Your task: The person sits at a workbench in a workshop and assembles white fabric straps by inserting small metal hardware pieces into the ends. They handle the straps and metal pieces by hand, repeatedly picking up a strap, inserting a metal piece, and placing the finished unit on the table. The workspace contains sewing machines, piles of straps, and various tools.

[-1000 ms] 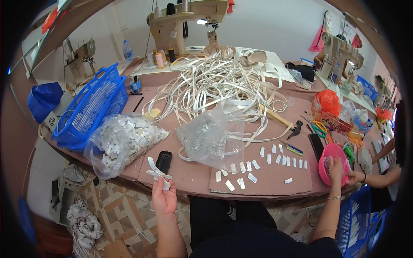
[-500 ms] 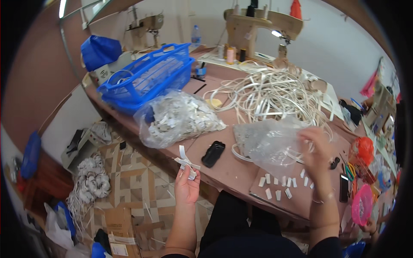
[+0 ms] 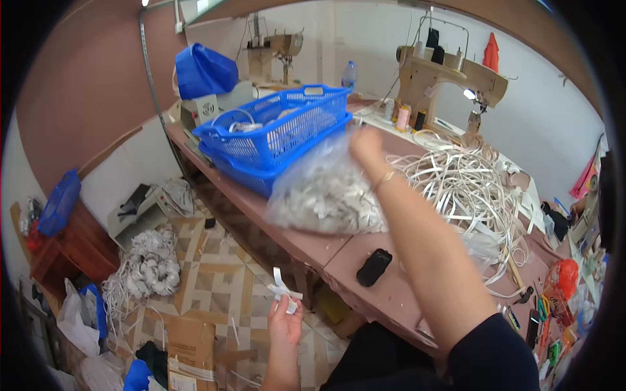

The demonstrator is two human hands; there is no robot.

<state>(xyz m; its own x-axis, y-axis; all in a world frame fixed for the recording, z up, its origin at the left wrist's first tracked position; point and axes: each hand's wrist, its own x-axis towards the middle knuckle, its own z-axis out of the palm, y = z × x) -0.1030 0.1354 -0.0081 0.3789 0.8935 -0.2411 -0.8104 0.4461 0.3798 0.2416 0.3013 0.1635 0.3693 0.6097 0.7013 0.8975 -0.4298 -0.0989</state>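
Observation:
Over the floor, left of the table edge, my left hand (image 3: pixel 285 326) is closed around a few short white strips (image 3: pixel 283 294) that fan out above the fingers. My right arm reaches across the table, and my right hand (image 3: pixel 369 150), somewhat blurred, is closed at the upper edge of a clear plastic bag (image 3: pixel 326 202). Many white and cream scraps fill the bag, whose film is drawn up toward that hand. A black oblong case (image 3: pixel 374 267) lies in front of the bag. My right forearm covers part of the table to the right.
Blue plastic baskets (image 3: pixel 277 140) stand stacked behind the bag. Coiled white tape (image 3: pixel 466 189) is heaped right of my arm, below a sewing machine (image 3: pixel 450 81). Scissors, a phone (image 3: pixel 533 328) and a hammer (image 3: pixel 523 295) lie far right. A cardboard box (image 3: pixel 191 348) and bundled white cord (image 3: pixel 153 264) are on the floor.
My right hand has moved left from the clear bag over the tape to the scrap-filled bag, lifting its film. The view has turned left. My left hand still holds the strips.

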